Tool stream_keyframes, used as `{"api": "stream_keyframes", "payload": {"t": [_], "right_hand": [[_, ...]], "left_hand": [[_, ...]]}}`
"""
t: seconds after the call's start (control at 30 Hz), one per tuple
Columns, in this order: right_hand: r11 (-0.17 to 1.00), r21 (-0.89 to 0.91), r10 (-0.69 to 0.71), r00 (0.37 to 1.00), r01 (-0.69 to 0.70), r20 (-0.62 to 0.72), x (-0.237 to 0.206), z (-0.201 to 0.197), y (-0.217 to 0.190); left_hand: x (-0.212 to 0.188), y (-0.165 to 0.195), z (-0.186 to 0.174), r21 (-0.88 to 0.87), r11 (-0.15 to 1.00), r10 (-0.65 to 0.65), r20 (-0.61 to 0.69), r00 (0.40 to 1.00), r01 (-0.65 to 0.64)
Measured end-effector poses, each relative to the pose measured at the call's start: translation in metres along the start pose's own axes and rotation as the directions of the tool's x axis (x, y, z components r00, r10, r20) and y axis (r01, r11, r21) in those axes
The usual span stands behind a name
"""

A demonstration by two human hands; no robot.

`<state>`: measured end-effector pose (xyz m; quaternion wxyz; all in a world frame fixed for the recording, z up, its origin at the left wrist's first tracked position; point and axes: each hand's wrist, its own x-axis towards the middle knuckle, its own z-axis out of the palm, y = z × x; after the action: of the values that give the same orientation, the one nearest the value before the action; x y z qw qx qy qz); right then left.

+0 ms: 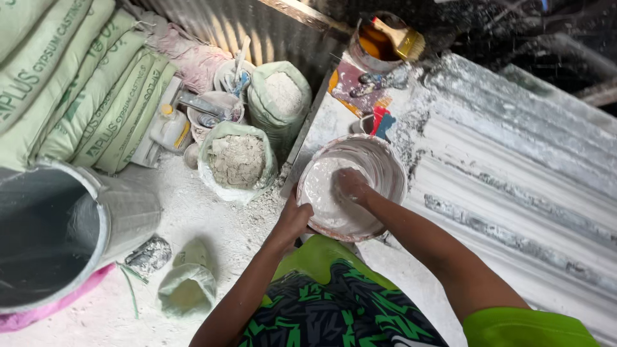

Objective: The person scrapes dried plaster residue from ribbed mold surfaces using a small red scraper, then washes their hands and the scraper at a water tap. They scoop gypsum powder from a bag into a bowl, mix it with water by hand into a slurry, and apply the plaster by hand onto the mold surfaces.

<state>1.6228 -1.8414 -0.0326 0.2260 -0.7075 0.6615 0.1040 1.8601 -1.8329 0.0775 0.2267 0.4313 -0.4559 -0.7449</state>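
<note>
On the dusty bench, left hand gripping white bowl rim, right hand in wet plaster, seemingly curled, open powder sacks left.

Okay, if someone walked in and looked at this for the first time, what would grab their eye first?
Likely the round bowl of white paste at centre, on a dusty work surface: the right hand is sunk in the paste while the left hand grips the near rim. Next, the stack of pale green sacks at upper left, and the two open bags of white powder on the floor beside the bowl.
</note>
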Motion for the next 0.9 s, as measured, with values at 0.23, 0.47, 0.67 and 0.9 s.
{"api": "stream_keyframes", "payload": {"t": [0.23,0.47,0.67,0.9], "right_hand": [[0.765,-0.404,-0.481,0.862,0.502,0.16,0.031,0.0,-0.03],[0.832,-0.428,-0.31,0.935,0.353,0.17,0.024,-0.009,0.01],[0.961,-0.146,-0.181,0.934,0.235,0.309,0.049,0.01,0.008],[0.955,-0.137,-0.22,0.936,0.264,0.275,0.033,0.01,-0.02]], "left_hand": [[0.002,0.02,-0.01,-0.111,0.95,-0.305,-0.108,0.946,0.293],[-0.005,0.018,-0.016,-0.238,0.927,-0.319,-0.092,0.943,0.29],[-0.001,0.014,-0.016,-0.208,0.925,-0.351,-0.14,0.926,0.319],[0.001,0.007,-0.015,-0.241,0.919,-0.344,-0.102,0.933,0.312]]}}
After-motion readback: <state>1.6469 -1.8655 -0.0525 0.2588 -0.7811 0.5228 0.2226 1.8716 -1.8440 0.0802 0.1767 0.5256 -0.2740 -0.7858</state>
